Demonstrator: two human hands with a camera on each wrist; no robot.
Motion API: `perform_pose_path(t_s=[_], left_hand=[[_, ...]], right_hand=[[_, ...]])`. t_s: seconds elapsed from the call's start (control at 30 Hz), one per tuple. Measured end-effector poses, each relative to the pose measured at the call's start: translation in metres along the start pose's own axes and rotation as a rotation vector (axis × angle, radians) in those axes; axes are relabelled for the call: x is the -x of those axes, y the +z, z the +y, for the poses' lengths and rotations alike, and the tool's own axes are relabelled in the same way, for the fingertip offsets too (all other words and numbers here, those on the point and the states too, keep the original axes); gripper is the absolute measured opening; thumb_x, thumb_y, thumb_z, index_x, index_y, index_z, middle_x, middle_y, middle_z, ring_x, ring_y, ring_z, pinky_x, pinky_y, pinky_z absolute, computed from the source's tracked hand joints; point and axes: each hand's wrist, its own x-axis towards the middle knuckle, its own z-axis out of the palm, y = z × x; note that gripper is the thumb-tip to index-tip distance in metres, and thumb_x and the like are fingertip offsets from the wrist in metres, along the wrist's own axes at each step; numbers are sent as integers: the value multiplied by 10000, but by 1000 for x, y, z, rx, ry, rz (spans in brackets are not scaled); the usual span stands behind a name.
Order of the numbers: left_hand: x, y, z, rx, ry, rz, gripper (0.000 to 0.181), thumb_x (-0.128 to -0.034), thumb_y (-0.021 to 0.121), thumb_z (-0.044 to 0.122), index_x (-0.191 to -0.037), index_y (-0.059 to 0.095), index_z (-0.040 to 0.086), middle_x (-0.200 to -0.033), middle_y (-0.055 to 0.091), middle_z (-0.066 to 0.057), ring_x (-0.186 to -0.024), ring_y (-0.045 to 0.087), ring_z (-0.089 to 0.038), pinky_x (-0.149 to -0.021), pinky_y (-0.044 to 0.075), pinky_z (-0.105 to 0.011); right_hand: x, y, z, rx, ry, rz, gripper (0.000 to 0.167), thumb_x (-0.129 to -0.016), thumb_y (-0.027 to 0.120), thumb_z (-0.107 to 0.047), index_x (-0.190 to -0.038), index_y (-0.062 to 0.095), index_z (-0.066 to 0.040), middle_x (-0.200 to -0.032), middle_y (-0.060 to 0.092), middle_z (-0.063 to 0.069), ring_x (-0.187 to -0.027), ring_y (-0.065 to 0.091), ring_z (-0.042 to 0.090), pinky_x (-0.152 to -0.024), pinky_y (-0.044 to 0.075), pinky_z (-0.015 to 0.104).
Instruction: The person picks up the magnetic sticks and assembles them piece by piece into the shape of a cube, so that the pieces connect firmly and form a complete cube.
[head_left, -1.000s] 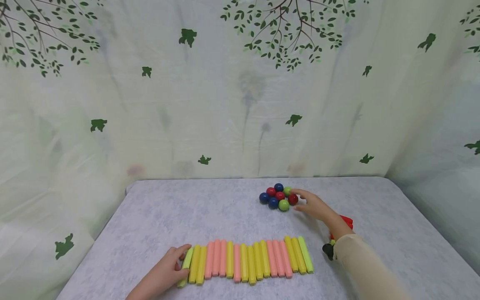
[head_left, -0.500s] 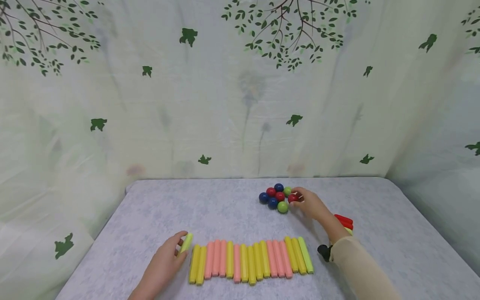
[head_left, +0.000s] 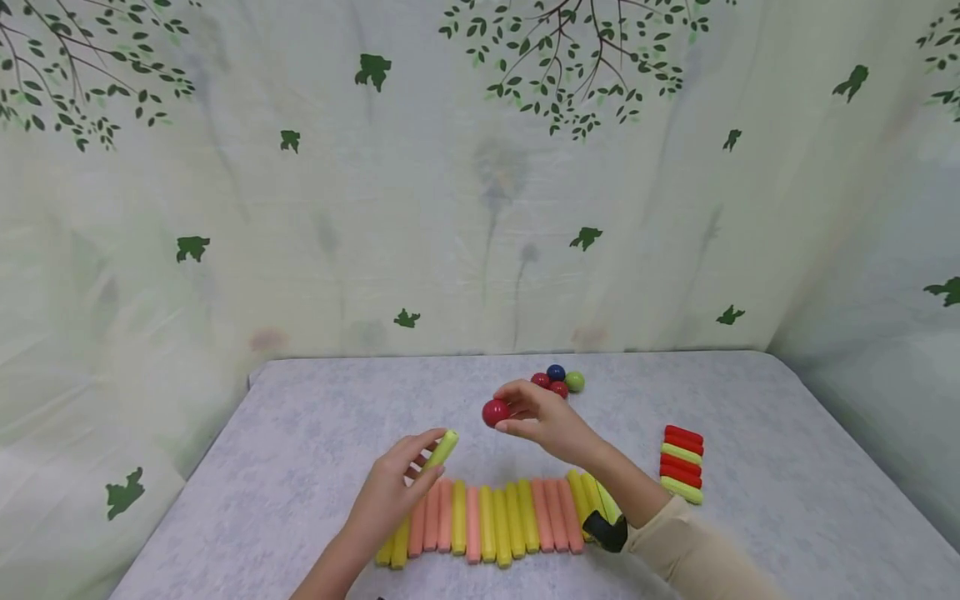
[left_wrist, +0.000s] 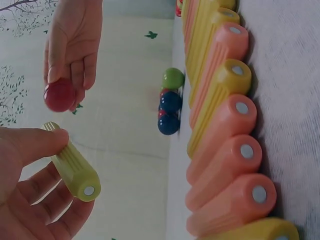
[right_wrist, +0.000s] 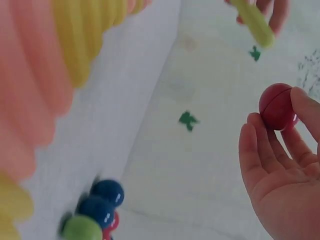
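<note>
The left hand (head_left: 392,485) pinched a rod (head_left: 442,449); the right hand (head_left: 553,427) gripped a ball (head_left: 494,413) at the rod's two o'clock, seemingly smooth enough to slip if squeezed unevenly.

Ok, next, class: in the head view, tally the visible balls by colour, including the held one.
Glossy red balls: 3, one in the right hand
Glossy dark blue ball: 1
Glossy light green ball: 1
Total: 5; the hand may hide others
</note>
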Motion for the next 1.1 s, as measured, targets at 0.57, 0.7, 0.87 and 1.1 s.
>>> perform_pose_path(t_s=[0.57, 0.7, 0.87, 1.1], left_hand=[[-9, 11, 13, 30, 20, -36, 758, -768, 701, 41, -1398, 302, 175, -956, 540, 10, -757, 535, -93, -620, 477, -197], [-11, 10, 11, 76, -31, -37, 858, -771, 696, 40, -1430, 193, 259, -979, 518, -8, -787, 536, -112, -619, 481, -198], [-12, 8, 9, 186, -84, -49, 895, -788, 684, 52, -1418, 128, 358, -1026, 496, -34, -827, 541, -151, -613, 494, -220], [-11, 6, 10, 267, -76, -30, 883, -785, 680, 28, -1423, 146, 325, -1031, 483, -47, -822, 547, -175, -601, 504, -239]], right_hand=[[35, -12, 3, 32, 105, 7, 552, -807, 660, -334, -1270, 457, -113, -1226, 503, 34, -1080, 501, 219, -879, 423, 411], [66, -25, 18, 86, 234, 16, 604, -784, 678, -359, -1279, 440, -109, -1258, 473, 92, -1101, 472, 314, -875, 406, 480], [95, -32, 35, 160, 427, 24, 620, -765, 711, -287, -1287, 426, -110, -1265, 451, 111, -1053, 485, 295, -813, 456, 439], [109, -27, 54, 429, 636, -57, 592, -747, 725, -199, -1253, 446, -72, -1030, 498, 78, -786, 476, 178, -633, 477, 318]])
